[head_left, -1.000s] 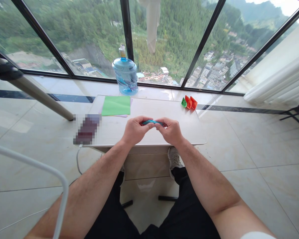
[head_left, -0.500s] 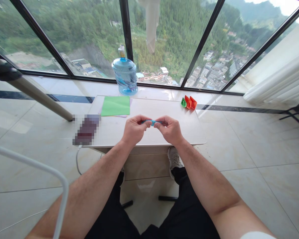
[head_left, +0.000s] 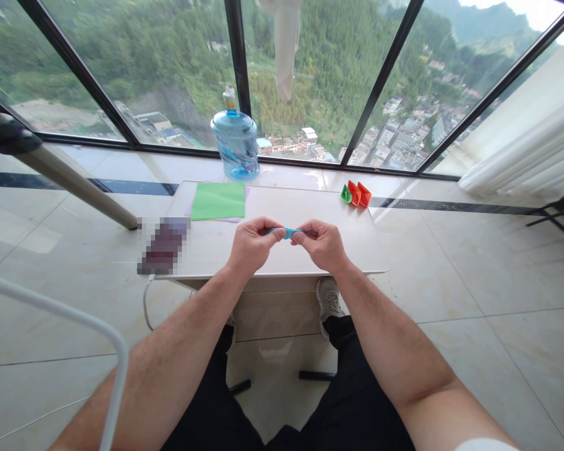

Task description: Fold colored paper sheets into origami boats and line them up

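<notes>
A small folded piece of blue paper [head_left: 289, 233] is held above the low white table [head_left: 310, 210]. My left hand [head_left: 256, 243] pinches its left end between thumb and fingers. On the other end my right hand [head_left: 322, 244] has a like pinch, so the two thumbs nearly meet. Much of the paper is hidden behind my fingers. To the left of my hands lies a stack of coloured paper sheets [head_left: 219, 200], green on top. Three folded paper boats [head_left: 356, 194], one green and two orange, stand at the table's far right corner.
A blue water bottle [head_left: 235, 145] stands on the floor behind the table, by the window. A blurred-out device [head_left: 163, 245] with a cable lies at the table's left edge. A slanted pole [head_left: 84, 178] and a white curved tube [head_left: 108, 332] are on the left.
My hands stay almost in place with the blue paper between them. The paper's visible middle has tilted and flattened slightly. Nothing else on the table has moved.
</notes>
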